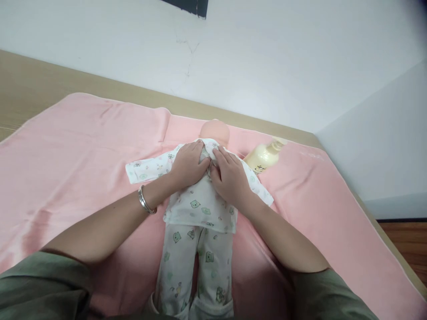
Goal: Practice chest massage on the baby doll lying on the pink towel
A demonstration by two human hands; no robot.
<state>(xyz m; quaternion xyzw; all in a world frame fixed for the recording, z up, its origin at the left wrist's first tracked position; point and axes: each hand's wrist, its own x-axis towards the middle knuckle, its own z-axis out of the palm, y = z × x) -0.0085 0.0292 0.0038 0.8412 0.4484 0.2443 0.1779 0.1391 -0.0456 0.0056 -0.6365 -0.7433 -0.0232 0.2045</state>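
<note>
A baby doll (215, 131) lies on its back on a pink towel (76, 151), head away from me. It wears a white printed top (200, 204) and matching trousers (195, 266). My left hand (188, 165) rests on the doll's chest, fingers curled and pinching the top's front near the neck. My right hand (230, 178) is beside it, fingers bent and gripping the same fabric edge at the collar. A silver bangle (146, 201) circles my left wrist.
A pale yellow bottle (265, 155) lies on the towel just right of the doll's shoulder. The towel covers a wooden table (30, 84) set against a white wall. Wooden floor (408, 242) shows beyond the table's right edge.
</note>
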